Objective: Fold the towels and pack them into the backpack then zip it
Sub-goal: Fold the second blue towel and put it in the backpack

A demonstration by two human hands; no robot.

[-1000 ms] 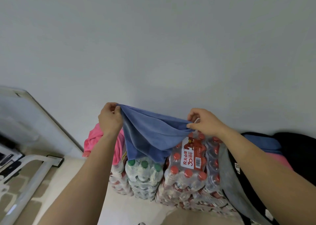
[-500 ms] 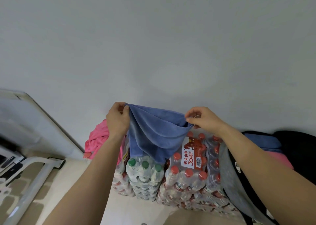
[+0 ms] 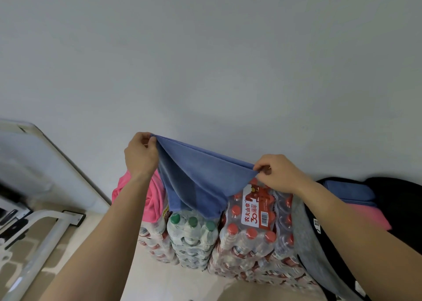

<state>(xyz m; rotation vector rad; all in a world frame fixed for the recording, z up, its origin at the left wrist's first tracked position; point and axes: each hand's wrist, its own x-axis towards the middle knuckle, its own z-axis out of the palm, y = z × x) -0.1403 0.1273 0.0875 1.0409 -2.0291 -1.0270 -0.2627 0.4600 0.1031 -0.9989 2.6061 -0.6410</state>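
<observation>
Towel (image 3: 201, 179), blue, is pinched at its top corners by left hand (image 3: 140, 155) and right hand (image 3: 277, 173), above bottle packs (image 3: 246, 232).

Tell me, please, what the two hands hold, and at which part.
Both hold one blue towel by its upper edge: the left hand pinches the left corner, the right hand the right corner. The rest hangs down.
</observation>
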